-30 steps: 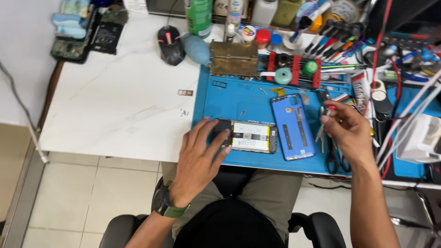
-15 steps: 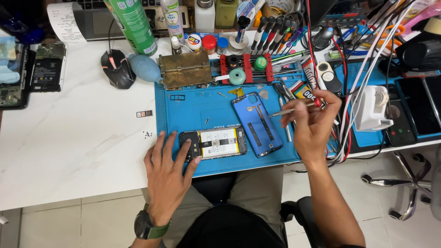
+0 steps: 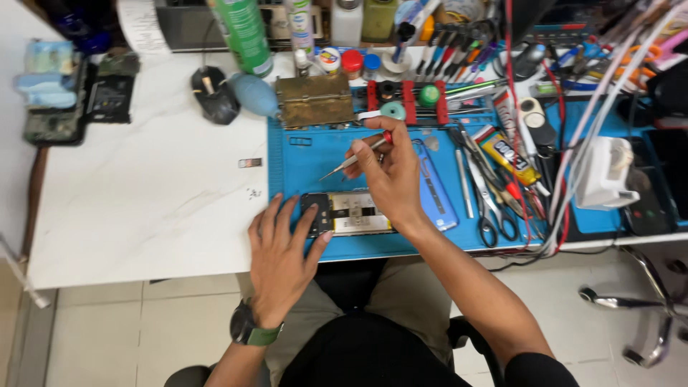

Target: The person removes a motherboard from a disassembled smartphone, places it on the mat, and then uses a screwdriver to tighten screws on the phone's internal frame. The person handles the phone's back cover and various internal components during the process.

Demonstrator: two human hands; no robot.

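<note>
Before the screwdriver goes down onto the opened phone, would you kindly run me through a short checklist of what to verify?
1. Opened phone lies flat on the blue mat: ok.
2. Left hand steadies the phone at its left end, fingers spread: ok.
3. Right hand has the screwdriver in a fingertip grip: ok.
4. Tip points down-left, above the phone and not touching it: ok.
5. Tip matches the screw head: cannot tell, too small.
6. Scissors and tweezers lie right of the phone, apart from it: ok.
</note>
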